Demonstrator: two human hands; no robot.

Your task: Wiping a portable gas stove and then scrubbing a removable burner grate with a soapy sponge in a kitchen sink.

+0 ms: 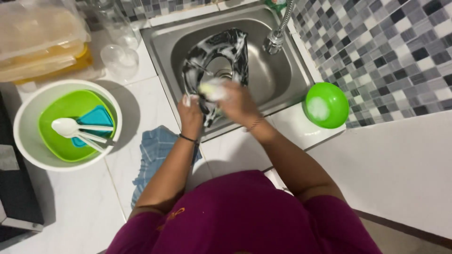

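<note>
A stack of clear plastic containers (40,40) is parked top left, yellowish stuff inside. Over the steel sink (282,80), one black soapy pan (221,51) is gripped at its lower edge by the left hand (190,115). A foamy sponge (213,88) is clutched in the right hand (238,103), pressed against the pan. Two green bowls get counted, one (70,122) in the white basin (28,141), one (326,104) by the sink.

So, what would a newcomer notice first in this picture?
First, the black soapy dish held over the steel sink: the left hand grips its edge and the right hand presses a foamy sponge on it. Next, the bright green bowl right of the sink.
</note>
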